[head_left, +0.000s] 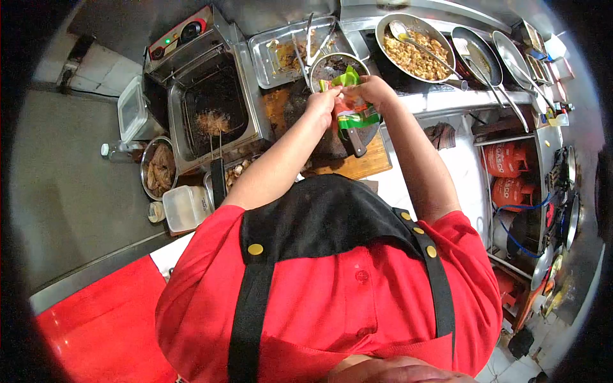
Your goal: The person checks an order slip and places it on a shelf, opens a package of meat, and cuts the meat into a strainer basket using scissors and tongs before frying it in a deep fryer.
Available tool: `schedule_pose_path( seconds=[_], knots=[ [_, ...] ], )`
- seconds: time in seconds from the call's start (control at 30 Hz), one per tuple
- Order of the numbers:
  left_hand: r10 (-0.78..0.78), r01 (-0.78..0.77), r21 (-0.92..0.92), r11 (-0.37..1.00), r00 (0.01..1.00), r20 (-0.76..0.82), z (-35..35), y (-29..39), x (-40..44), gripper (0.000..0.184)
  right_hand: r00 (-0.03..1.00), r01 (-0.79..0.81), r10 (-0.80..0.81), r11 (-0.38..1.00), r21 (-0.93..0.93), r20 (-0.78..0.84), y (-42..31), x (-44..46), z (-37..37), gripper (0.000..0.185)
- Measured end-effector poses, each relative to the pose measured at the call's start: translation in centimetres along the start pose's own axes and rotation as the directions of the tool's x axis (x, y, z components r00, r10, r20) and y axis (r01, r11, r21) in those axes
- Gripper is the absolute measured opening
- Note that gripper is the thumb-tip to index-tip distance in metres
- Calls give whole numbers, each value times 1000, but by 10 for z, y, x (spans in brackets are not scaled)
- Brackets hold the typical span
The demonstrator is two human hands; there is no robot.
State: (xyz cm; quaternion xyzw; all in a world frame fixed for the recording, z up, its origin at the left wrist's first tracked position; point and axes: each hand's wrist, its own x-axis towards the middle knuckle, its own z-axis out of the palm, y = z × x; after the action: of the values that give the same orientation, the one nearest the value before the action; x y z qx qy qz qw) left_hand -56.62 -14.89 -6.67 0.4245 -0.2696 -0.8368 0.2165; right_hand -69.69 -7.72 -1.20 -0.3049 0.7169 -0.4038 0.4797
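Note:
Both of my hands hold a green and red plastic packet (pixel 359 119) over the worktop. My left hand (pixel 325 105) pinches its left side, and my right hand (pixel 377 92) grips the upper right side. Just beyond them sits a round metal pan (pixel 340 62) with dark contents, partly covered by the packet and my fingers. Below the packet the dark handle of a knife (pixel 356 143) sticks out; its blade is hidden. It lies over a dark round surface and a wooden board (pixel 375 159).
Left of my arms stands a deep fryer (pixel 252 105) with browned food in dark oil. A metal tray (pixel 260 54) with tongs is behind it. On the right are a pan of chopped food (pixel 418 54) and a second pan (pixel 476 56). A bowl of meat (pixel 159 169) sits left.

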Motion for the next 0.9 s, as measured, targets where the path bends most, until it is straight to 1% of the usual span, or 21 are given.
schedule_pose_path(
  seconds=[0.03, 0.1, 0.13, 0.2, 0.27, 0.3, 0.33, 0.37, 0.4, 0.43, 0.47, 0.53, 0.57, 0.6, 0.63, 0.67, 0.7, 0.73, 0.83, 0.87, 0.9],
  knots=[
    [4, -4, 3, 1000, 1000, 7, -1, 1, 4, 9, 999, 9, -10, 1000, -23, -44, 3, 2, 2, 25],
    [-180, 188, -12, 982, 957, 229, -1, 10, -7, 20, 996, 41, -39, 999, 17, -77, 0, -3, 4, 23],
    [-153, 159, 6, 987, 933, 326, -1, 12, -14, 22, 995, 61, -60, 998, 15, -83, -1, -6, 4, 23],
    [-172, 177, 16, 984, 923, 343, -11, 8, -2, 22, 993, 79, -77, 997, 15, -92, -1, -14, 7, 22],
    [-187, 188, 33, 982, 911, 369, -11, 9, 4, 23, 995, 74, -62, 985, 158, -79, -1, -16, 7, 23],
    [-189, 189, 34, 981, 919, 345, -6, 11, 1, 15, 991, 62, -60, 998, 15, -121, 3, -9, 7, 23],
    [-190, 190, 33, 981, 927, 322, 0, 15, -2, 10, 985, 37, -36, 999, 4, -168, 7, -4, 9, 23],
    [-184, 183, 35, 983, 925, 331, 6, 17, -3, 10, 977, 10, -11, 1000, -6, -212, 7, -4, 11, 23],
    [-170, 167, 32, 985, 949, 266, 11, 18, -4, 12, 977, 36, -37, 999, -10, -209, 6, -9, 11, 33],
    [-158, 155, 28, 988, 968, 196, 15, 17, -6, 13, 977, 37, -39, 999, -12, -211, 7, -6, 12, 33],
    [-157, 155, 26, 988, 968, 197, 16, 13, -2, 13, 958, 39, -60, 996, -79, -281, 6, -3, 16, 33],
    [-53, 53, 2, 999, 997, 57, 18, 7, 6, 11, 894, 28, -119, 977, -211, -432, 7, 0, 21, 36],
    [0, 0, -5, 1000, 1000, -13, 22, 7, 4, 11, 893, 28, -120, 976, -214, -433, 2, -4, 24, 36],
    [70, -64, 55, 996, 991, -115, 27, 10, -6, 9, 851, -8, -164, 946, -324, -498, -4, -7, 26, 34],
    [68, -62, 53, 997, 991, -115, 26, 7, -1, 9, 805, -54, -213, 903, -425, -553, -9, -12, 28, 33],
    [64, -64, 4, 998, 994, -87, 20, -1, 17, 8, 806, -56, -211, 903, -427, -552, -12, -15, 30, 33],
    [58, -60, -44, 997, 996, -61, 17, -5, 20, 7, 803, -48, -251, 877, -479, -541, -12, -18, 32, 32],
    [56, -59, -47, 997, 997, -62, 14, -8, 23, 7, 798, -38, -294, 847, -531, -526, -14, -20, 33, 30],
    [71, -74, -32, 997, 994, -83, 13, -4, 11, 6, 774, -43, -277, 875, -483, -570, -20, -25, 38, 27],
    [77, -81, -65, 995, 995, -67, 14, -2, 8, 5, 760, -47, -310, 850, -524, -571, -17, -19, 37, 30],
    [83, -88, -98, 991, 995, -51, 15, 3, 2, 4, 761, -48, -309, 850, -525, -570, -13, -13, 31, 30]
  ],
)
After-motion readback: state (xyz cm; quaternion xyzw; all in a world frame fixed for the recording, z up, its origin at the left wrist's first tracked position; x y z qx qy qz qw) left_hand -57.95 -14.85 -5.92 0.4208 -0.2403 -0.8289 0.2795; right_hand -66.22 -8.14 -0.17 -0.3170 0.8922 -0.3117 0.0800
